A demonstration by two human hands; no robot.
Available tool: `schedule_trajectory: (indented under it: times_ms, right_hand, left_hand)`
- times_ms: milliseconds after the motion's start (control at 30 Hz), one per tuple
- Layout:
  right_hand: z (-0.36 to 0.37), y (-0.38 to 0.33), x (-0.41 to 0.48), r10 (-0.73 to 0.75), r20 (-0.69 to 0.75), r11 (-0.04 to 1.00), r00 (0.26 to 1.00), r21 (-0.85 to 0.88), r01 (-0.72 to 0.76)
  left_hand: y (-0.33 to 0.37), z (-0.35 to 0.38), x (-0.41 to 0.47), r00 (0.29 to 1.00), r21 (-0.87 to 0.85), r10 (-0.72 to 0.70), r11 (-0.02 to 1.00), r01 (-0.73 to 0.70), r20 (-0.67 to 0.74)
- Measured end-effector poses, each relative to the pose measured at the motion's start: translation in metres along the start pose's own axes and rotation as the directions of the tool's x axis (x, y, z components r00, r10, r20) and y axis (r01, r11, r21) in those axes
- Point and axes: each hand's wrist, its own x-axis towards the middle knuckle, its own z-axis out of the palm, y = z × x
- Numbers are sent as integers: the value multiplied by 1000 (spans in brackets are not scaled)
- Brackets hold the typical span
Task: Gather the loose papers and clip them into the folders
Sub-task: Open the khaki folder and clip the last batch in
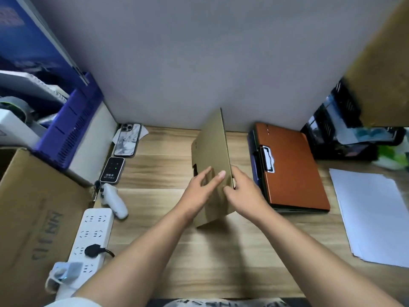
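Left hand (200, 187) laid with fairly straight fingers against near face of tan folder (210, 142); right hand (242, 191) curled round its right edge. Tan folder stood on end, mid-worktop (177, 251), tilted, lower corner down.

Risk: stiff smooth card on slick wood-grain surface; corner may skid, covers flop shut.

Orange folder (292, 169), leathery, metal clip (267, 159) on top, flat at rear right. Papers (371, 213), thin white sheets, slightly fanned, at right edge; likely to slide off if brushed.
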Motion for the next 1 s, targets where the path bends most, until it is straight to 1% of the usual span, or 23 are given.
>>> schedule_trajectory:
  times_ms: [33,67,100,167,200,333,400,433,500,567,600,667,700,767,833,900,933,967,1000]
  right_hand:
    - [-5,-3,-8,-30,28,999,999,15,30]
    - [-13,-5,-18,-37,62,997,997,75,33]
    - [-15,-6,-23,-33,103,984,994,175,15]
    - [-23,-3,-30,0,194,923,981,377,-75]
    - [-27,1,-33,15,232,895,973,430,-117]
    - [-35,23,-35,89,296,857,951,463,-224]
    - [-40,34,-35,114,326,793,938,540,-284]
    - [-42,37,-35,122,320,762,940,576,-295]
    - [-48,45,-34,177,234,757,956,588,-284]
    - [-55,57,-31,264,78,817,961,512,-266]
    - [-58,66,-30,301,2,845,954,462,-268]
    - [-62,85,-25,367,-111,878,924,369,-305]
    - [-64,93,-23,388,-156,894,909,302,-330]
    - [-65,103,-21,397,-206,916,895,153,-371]
    - [-65,109,-22,403,-205,914,892,46,-402]
    - [-66,114,-28,417,-194,905,888,3,-425]
    - [-69,119,-31,420,-195,904,887,3,-427]
    - [-74,125,-35,408,-195,911,892,22,-412]
    - [-81,132,-39,400,-196,916,895,55,-397]
  left_hand:
    - [6,6,1,1000,-28,1,1000,0,31]
    - [14,13,-4,998,-47,6,999,-4,58]
    - [15,13,-3,998,-55,-13,998,17,63]
    - [19,14,-7,998,-47,-24,999,27,59]
    - [19,15,-9,998,-34,-19,999,21,57]
    - [11,10,-17,997,-95,-1,995,9,82]
    - [7,4,-19,997,-136,-8,990,19,77]
    - [6,-1,-18,998,-171,-6,985,17,64]
    - [5,-17,-18,1000,-224,-5,974,5,1]
    - [2,-40,-19,994,-264,-20,965,-10,-110]
    - [-1,-50,-20,984,-251,-6,967,-39,-177]
    - [-10,-74,-19,942,-92,49,992,-84,-332]
    - [-16,-86,-17,917,42,75,997,-63,-392]
    - [-32,-105,-11,879,274,73,959,67,-472]
    - [-46,-114,-2,854,407,31,887,216,-520]
    - [-44,-98,0,839,488,12,817,305,-544]
    - [-35,-78,-1,851,522,22,798,302,-525]
    - [-29,-58,2,872,531,32,804,267,-488]
    - [-24,-36,8,900,537,68,821,195,-431]
